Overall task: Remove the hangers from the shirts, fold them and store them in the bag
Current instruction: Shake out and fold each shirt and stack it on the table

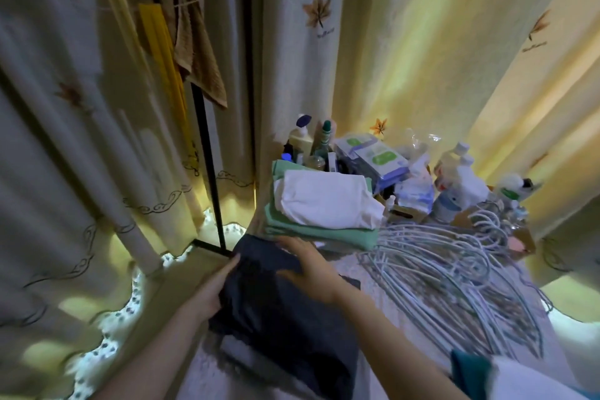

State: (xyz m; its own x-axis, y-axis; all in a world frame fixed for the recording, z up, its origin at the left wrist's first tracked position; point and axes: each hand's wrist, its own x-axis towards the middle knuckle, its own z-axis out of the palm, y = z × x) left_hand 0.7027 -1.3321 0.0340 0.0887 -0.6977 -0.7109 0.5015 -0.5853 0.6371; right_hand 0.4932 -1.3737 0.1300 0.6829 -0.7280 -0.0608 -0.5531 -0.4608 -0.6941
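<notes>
- The curtains [422, 58], pale with leaf motifs, close the whole background. A black clothes rack [207, 172] stands before them on the left and carries only a brown towel [201, 68], a yellow cloth and a few bare hangers, so I judge that most shirts are already taken down.
- The counter [204, 373], under a pale patterned cover, serves as the folding place, so everything is within arm's reach.
- The heap of white wire hangers [454, 286] lies on the right part of the counter, apart from the clothes. It seems put aside there so that the hooks do not catch the fabric.
- The dark navy shirt [285, 312], the thing in hand now, lies folded on the counter at the near left, and its far edge almost touches the stack.
- The stack of folded shirts [324, 214], green ones below and white on top, waits just behind it, probably to go into the bag together. No bag is in view.
- The right hand [308, 269] rests flat on the dark shirt with the fingers straight and released, apparently to press the fold down.
- The left hand [211, 292] grasps the left edge of the shirt, its fingers curled round the cloth, probably to keep the layers together or to lift it.
- Bottles and wipe packs [373, 156] crowd the far end of the counter and have no part in the task.
</notes>
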